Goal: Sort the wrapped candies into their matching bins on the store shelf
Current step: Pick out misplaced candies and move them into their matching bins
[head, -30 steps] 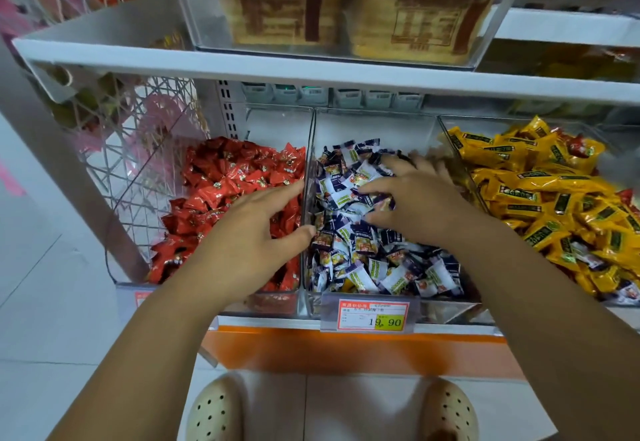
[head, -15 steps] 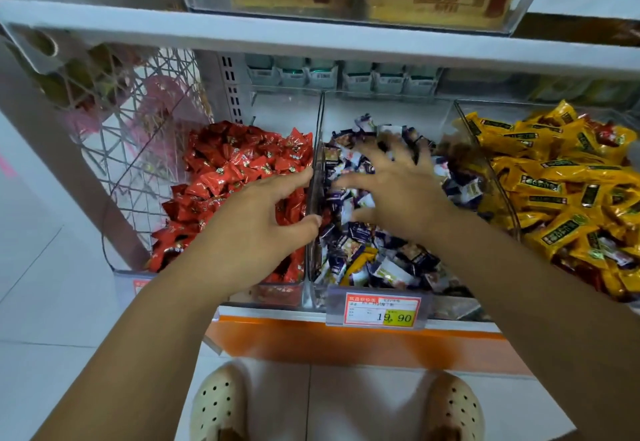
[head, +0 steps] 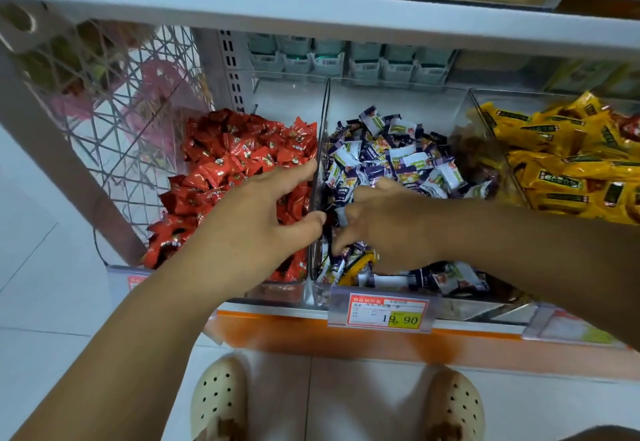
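Observation:
Three clear bins stand side by side on the shelf. The left one holds red candies, the middle one purple-and-white candies, the right one yellow candies. A single yellow candy lies among the purple-and-white ones at the middle bin's front. My left hand lies over the red candies with straight fingers, its thumb and forefinger touching the clear divider. My right hand is low in the front of the middle bin, fingers curled down into the candies just above the yellow one; what they hold is hidden.
A price tag reading 19.90 hangs on the middle bin's front. An upper shelf board runs close overhead. A wire basket hangs at the shelf's left end. My feet in cream clogs stand on the tiled floor below.
My right hand has come back from the rear of the middle bin to its front and curled its fingers down. My left hand has stayed at the divider. The view has tilted down.

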Motion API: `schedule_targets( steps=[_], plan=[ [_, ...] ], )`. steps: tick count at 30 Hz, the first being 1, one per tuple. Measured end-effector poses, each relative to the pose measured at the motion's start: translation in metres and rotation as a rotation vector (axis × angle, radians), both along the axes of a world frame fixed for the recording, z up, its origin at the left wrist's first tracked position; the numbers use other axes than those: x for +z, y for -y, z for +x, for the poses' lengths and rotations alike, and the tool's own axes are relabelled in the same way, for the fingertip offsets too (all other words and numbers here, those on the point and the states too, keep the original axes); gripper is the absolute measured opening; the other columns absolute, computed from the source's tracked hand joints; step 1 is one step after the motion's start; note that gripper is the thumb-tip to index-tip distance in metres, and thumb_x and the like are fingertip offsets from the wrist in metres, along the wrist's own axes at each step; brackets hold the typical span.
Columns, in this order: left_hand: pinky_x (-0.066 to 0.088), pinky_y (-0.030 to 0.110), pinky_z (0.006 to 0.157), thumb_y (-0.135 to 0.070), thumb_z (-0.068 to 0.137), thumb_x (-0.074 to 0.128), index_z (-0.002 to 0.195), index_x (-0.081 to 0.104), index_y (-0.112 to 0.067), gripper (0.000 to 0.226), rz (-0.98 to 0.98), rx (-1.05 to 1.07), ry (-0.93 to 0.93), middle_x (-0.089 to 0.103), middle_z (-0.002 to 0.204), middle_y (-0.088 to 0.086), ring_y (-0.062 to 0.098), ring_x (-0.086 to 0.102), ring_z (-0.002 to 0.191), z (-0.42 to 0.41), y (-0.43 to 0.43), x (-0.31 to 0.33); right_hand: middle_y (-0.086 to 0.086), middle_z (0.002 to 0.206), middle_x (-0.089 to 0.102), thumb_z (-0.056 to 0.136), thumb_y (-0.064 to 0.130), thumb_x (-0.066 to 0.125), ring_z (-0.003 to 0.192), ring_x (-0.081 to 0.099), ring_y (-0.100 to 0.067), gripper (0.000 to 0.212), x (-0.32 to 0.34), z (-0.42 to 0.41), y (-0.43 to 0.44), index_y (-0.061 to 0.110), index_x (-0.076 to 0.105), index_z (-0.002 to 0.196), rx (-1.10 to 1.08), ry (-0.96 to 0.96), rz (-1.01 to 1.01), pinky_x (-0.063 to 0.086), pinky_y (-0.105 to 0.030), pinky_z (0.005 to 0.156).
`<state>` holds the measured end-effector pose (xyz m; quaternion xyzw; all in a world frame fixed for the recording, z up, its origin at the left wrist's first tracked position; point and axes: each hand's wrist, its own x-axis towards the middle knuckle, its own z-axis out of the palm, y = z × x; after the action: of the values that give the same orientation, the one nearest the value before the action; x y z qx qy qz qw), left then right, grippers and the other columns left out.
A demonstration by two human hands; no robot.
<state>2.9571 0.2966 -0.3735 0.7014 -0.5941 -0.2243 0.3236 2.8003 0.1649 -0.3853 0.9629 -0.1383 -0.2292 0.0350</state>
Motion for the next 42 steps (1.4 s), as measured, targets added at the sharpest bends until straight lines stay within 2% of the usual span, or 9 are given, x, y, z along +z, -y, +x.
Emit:
schedule_targets(
  steps=[4, 12, 19, 25, 28, 31, 34, 36, 42],
  plan=[
    [0.019, -0.012, 0.08, -0.041, 0.087, 0.061, 0.144, 0.034, -0.044, 0.063, -0.001, -0.001, -0.007, 0.034, 0.146, -0.027, -0.02, 0.026, 0.113, -0.003, -0.001, 0.0, 0.004, 0.115, 0.05, 0.09, 0.027, 0.056, 0.108, 0.035, -0.017, 0.045, -0.015, -0.007, -0.012, 0.043, 0.049, 0.131, 0.049, 0.186, -0.1, 0.019, -0.033, 0.08],
    [0.02, 0.007, 0.096, -0.038, 0.089, 0.061, 0.145, 0.033, -0.041, 0.063, -0.013, -0.004, -0.005, 0.034, 0.147, -0.023, -0.013, 0.028, 0.118, -0.006, -0.001, -0.001, 0.007, 0.121, 0.055, 0.088, 0.016, 0.061, 0.116, 0.041, -0.016, 0.048, 0.004, -0.032, -0.01, 0.032, 0.054, 0.132, -0.173, 0.449, -0.017, 0.032, -0.036, 0.1],
    [0.024, 0.017, 0.101, -0.035, 0.089, 0.061, 0.145, 0.035, -0.039, 0.061, -0.04, -0.004, -0.001, 0.035, 0.142, -0.025, -0.008, 0.03, 0.12, -0.005, 0.0, -0.003, 0.004, 0.128, 0.052, 0.085, 0.034, 0.07, 0.121, 0.039, -0.018, 0.031, 0.007, -0.06, -0.024, 0.028, 0.065, 0.114, -0.414, 0.729, -0.064, 0.032, -0.039, 0.105],
    [0.032, 0.028, 0.109, -0.037, 0.087, 0.062, 0.142, 0.04, -0.043, 0.06, -0.034, -0.01, 0.004, 0.037, 0.144, -0.024, 0.003, 0.042, 0.129, -0.002, 0.004, -0.01, 0.013, 0.098, 0.05, 0.09, 0.026, 0.066, 0.091, 0.043, -0.002, 0.027, 0.02, -0.08, -0.035, 0.021, 0.063, 0.116, -0.705, 1.149, -0.012, 0.036, -0.009, 0.078],
    [0.044, 0.037, 0.098, -0.044, 0.084, 0.066, 0.139, 0.04, -0.048, 0.061, 0.009, 0.01, -0.024, 0.049, 0.139, -0.02, 0.029, 0.063, 0.106, -0.001, 0.005, -0.011, 0.011, 0.097, 0.048, 0.089, 0.022, 0.067, 0.088, 0.045, -0.004, 0.028, 0.028, -0.105, -0.028, 0.018, 0.065, 0.117, -0.824, 1.291, -0.172, 0.039, -0.012, 0.077],
    [0.045, 0.039, 0.089, -0.064, 0.07, 0.061, 0.136, 0.038, -0.057, 0.071, 0.025, 0.006, -0.046, 0.06, 0.128, -0.012, 0.027, 0.063, 0.089, 0.001, 0.005, -0.011, 0.006, 0.094, 0.052, 0.087, 0.021, 0.069, 0.079, 0.049, -0.007, 0.027, 0.032, -0.133, -0.017, 0.023, 0.06, 0.112, -1.027, 1.387, -0.209, 0.043, -0.018, 0.072],
    [0.04, 0.042, 0.105, -0.069, 0.07, 0.06, 0.136, 0.036, -0.058, 0.071, 0.018, -0.008, -0.063, 0.047, 0.141, -0.023, 0.022, 0.06, 0.114, 0.003, 0.007, -0.014, 0.006, 0.093, 0.058, 0.085, 0.027, 0.072, 0.08, 0.053, -0.007, 0.02, 0.026, -0.149, -0.009, 0.022, 0.057, 0.097, -1.177, 1.341, -0.146, 0.04, -0.013, 0.063],
    [0.034, 0.044, 0.111, -0.077, 0.068, 0.057, 0.135, 0.036, -0.06, 0.073, 0.017, 0.003, -0.066, 0.043, 0.143, -0.025, 0.009, 0.046, 0.129, 0.004, 0.007, -0.014, 0.003, 0.096, 0.064, 0.086, 0.031, 0.071, 0.094, 0.058, -0.016, 0.017, 0.018, -0.15, -0.008, 0.02, 0.065, 0.097, -1.178, 1.218, -0.131, 0.048, -0.028, 0.073],
    [0.033, 0.045, 0.111, -0.06, 0.079, 0.062, 0.136, 0.036, -0.059, 0.062, 0.006, 0.007, -0.081, 0.044, 0.143, -0.023, 0.007, 0.04, 0.132, 0.002, 0.006, -0.015, -0.005, 0.112, 0.061, 0.092, 0.034, 0.061, 0.119, 0.04, -0.03, 0.026, 0.021, -0.153, -0.008, 0.02, 0.071, 0.11, -1.127, 0.994, -0.245, 0.035, -0.034, 0.094]
  ],
)
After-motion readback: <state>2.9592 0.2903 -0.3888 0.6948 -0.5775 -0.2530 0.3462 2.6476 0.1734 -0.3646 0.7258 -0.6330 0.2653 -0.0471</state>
